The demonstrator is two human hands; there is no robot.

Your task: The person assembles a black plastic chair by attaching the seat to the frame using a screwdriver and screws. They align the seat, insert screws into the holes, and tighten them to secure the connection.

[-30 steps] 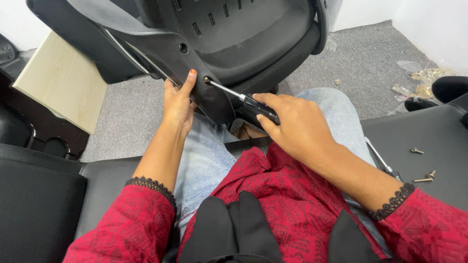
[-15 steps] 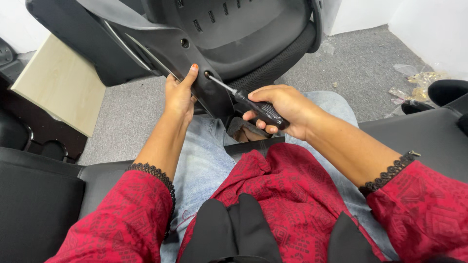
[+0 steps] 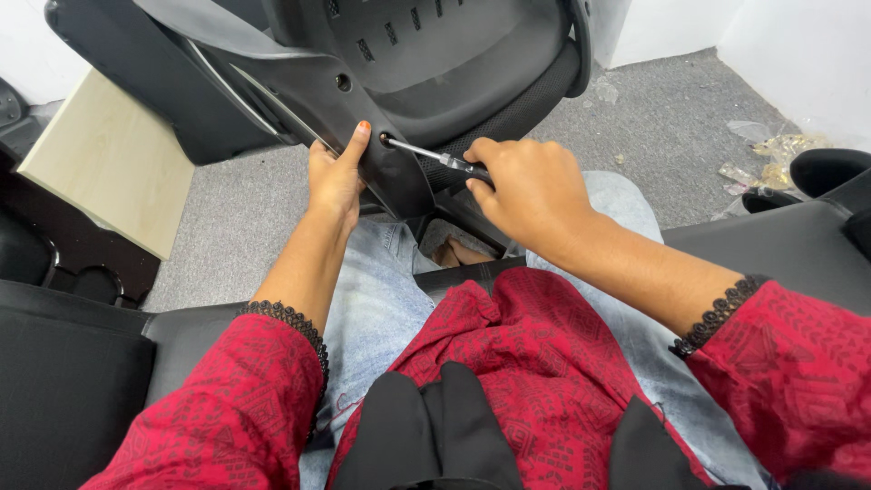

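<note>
I see my right hand (image 3: 531, 191) closed around the handle of a screwdriver (image 3: 435, 159), and its thin metal shaft runs up and to the left until the tip sits in a small hole (image 3: 385, 139) of the black plastic chair bracket (image 3: 363, 136). My left hand (image 3: 336, 177) grips the edge of this same bracket, with the thumb stretched up along the plastic just beside the hole. The bracket belongs to a dark office chair back (image 3: 426, 54) that leans over my knees, above the grey carpet floor (image 3: 236, 209).

To do this step well, I think the most important point is to hold the shaft in one straight line with the screw, so the tip does not climb out of the head. I cannot see the screw head itself, because it is deep in the hole, so I would judge the seating from the feeling and not from the eye. I would press forward firmly while I turn, and let the left hand push back against this pressure, otherwise the chair back may swing away on my lap. The thumb is quite near to the tip, so a slip could hurt it; I would move it a little aside. A second hole (image 3: 342, 82) higher on the bracket looks empty
</note>
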